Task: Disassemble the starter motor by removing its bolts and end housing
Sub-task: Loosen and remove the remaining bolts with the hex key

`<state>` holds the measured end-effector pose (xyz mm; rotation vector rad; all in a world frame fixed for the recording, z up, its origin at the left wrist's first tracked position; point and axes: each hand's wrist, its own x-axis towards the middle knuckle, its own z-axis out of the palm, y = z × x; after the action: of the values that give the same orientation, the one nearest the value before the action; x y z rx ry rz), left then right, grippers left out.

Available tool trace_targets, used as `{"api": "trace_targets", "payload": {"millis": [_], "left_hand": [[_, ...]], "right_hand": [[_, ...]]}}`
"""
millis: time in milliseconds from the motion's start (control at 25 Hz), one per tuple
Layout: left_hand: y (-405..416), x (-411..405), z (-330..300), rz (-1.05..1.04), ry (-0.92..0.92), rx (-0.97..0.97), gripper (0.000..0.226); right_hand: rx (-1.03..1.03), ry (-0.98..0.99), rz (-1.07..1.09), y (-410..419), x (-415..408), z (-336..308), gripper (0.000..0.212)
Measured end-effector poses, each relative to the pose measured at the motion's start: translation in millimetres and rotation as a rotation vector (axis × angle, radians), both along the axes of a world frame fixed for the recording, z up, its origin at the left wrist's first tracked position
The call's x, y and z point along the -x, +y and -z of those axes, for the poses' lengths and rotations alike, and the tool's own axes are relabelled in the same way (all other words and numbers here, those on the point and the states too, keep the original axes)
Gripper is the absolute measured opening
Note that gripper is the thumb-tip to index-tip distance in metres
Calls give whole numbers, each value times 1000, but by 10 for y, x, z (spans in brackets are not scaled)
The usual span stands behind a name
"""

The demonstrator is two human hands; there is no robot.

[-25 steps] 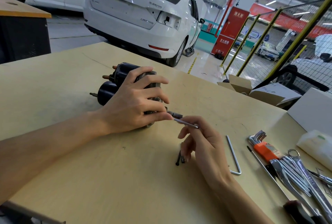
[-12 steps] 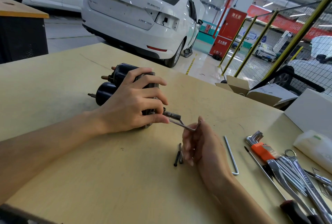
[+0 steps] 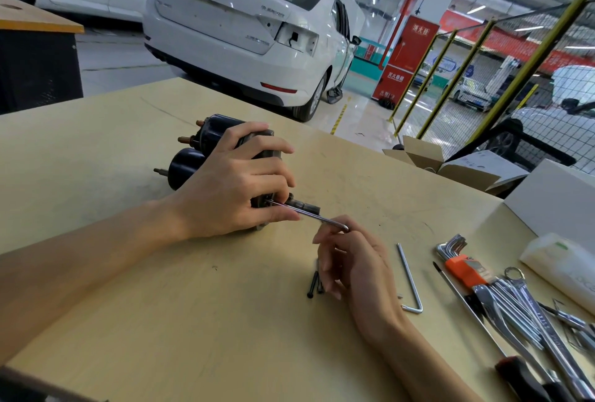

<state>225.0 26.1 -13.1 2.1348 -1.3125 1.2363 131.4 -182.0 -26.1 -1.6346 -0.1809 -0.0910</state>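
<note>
Left hand [image 3: 231,189] with fingers curled over the black cylindrical starter motor [image 3: 206,157] lying on the pale wooden table [image 3: 161,305], while the right hand [image 3: 351,260] pinches the bent end of a silver hex key [image 3: 309,213], whose tip enters the housing beneath the left fingertips; two dark removed bolts [image 3: 314,282] lie just under the right fingers.

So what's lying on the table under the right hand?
Two dark bolts lie side by side on the table, poking out from beneath the right hand. Their far ends are covered by the fingers, so anything else beneath cannot be seen.
</note>
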Motion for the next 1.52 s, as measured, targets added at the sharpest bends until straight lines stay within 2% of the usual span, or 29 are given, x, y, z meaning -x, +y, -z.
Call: {"api": "trace_targets", "payload": {"millis": [200,360,560,640,800,880,1000,1160,1440,1520], "left_hand": [[-16,4,-5,13,16,3,32],[-9,-4,0,5,-3,11,33],[-14,-12,-3,17,-13,27,30],[-12,-16,-5,19,-20,27,30],[1,-11,-9,25,-13,10,30],[3,-5,-15,21,-14,1,31],[12,2,-27,13,-12,-11,30],[15,7,-24,18,16,-18,26],[6,10,-19,28,40,-9,27],[4,12,-21,32,44,-5,30]], "right_hand": [[81,-26,50,3,2,-15,39],[126,-5,94,29,28,-35,22],[43,44,188,30,16,-53,11],[4,59,202,17,9,-58,18],[-42,87,108,1,1,-72,51],[-31,81,51,3,4,-76,54],[-22,33,9,-1,1,-53,46],[-41,-29,-43,-9,7,-56,23],[67,-68,36,-10,26,-53,39],[79,-64,64,-2,32,-57,38]]}}
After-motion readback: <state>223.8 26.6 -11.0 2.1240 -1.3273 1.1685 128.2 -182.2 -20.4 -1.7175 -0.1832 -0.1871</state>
